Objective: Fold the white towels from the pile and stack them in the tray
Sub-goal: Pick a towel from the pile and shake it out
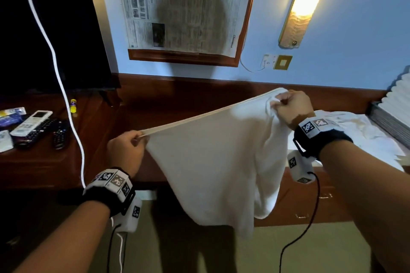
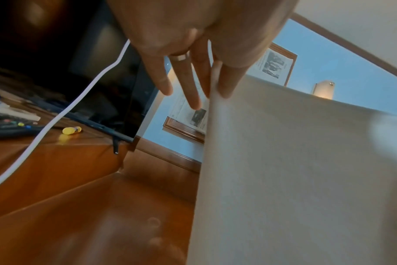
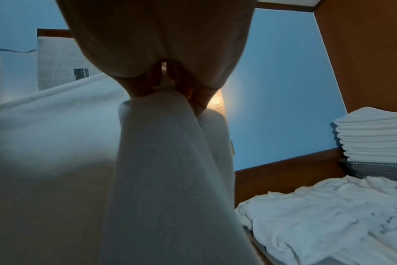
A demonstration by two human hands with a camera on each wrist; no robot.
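A white towel hangs in the air in front of the wooden counter, its top edge pulled taut between both hands. My left hand pinches the lower left corner; in the left wrist view thumb and forefinger pinch the edge of the towel while the other fingers stay straight. My right hand grips the bunched upper right corner, the fingers curled round the cloth of the towel. A pile of crumpled white towels lies on the counter at right. Folded towels are stacked in a grey mesh tray.
A dark TV stands on the lower cabinet at left, with remotes, a yellow tube and a hanging white cable. A newspaper-covered frame and a lit wall lamp are on the blue wall.
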